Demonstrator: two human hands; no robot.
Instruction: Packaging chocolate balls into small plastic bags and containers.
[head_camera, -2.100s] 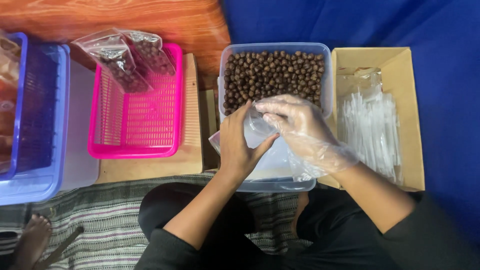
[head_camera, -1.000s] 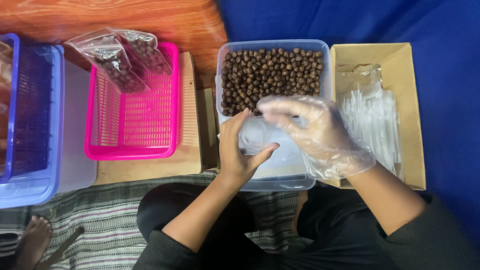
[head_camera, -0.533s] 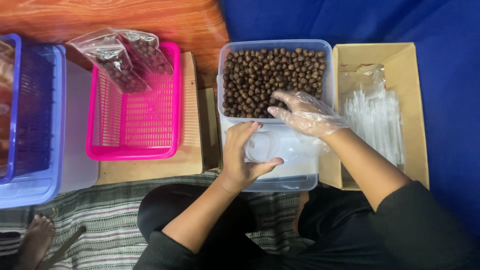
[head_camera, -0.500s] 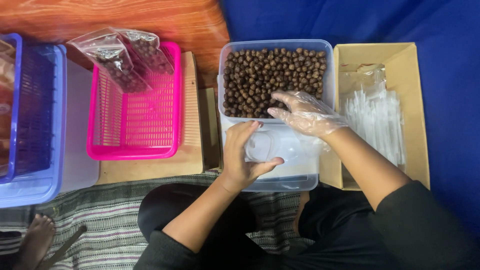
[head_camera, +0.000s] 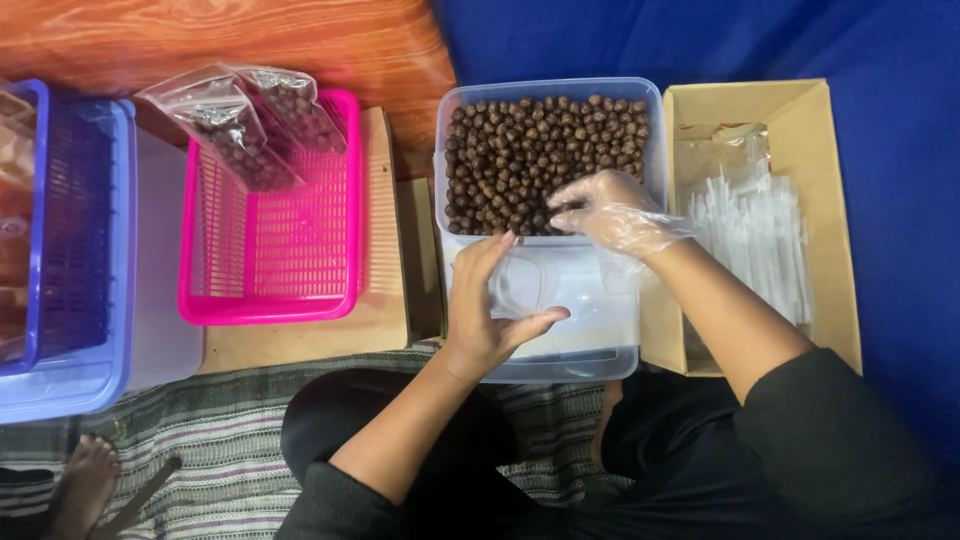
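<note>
— Fingers (head_camera: 572, 212) of right hand (head_camera: 612, 212), in thin clear glove: curled and pinched together over brown balls (head_camera: 520, 150) at near edge of heap; whether any ball is gripped, cannot tell. Left hand (head_camera: 482, 305), bare: thumb and fingers spread in an open curve around mouth of small clear bag (head_camera: 530, 285), holding it open.

— Surroundings, largest first?

— Blue cloth (head_camera: 880, 60) across right and top. Striped mat (head_camera: 210, 450) below. Wooden floor (head_camera: 250, 35) at upper left. Blue basket (head_camera: 60, 240) at far left, seated in a pale tub. Cardboard box (head_camera: 830, 200) at right, holding bundled clear plastic sleeves (head_camera: 755, 240). Clear plastic tub (head_camera: 545, 100) at centre, touching box; balls fill its far half, bag sits over its near half. Pink basket (head_camera: 270, 240) on a wooden board (head_camera: 385, 250), between blue basket and tub. Two filled bags (head_camera: 245, 120) of balls leaning on pink basket's far rim. Bare foot (head_camera: 85, 480) at bottom left.
</note>
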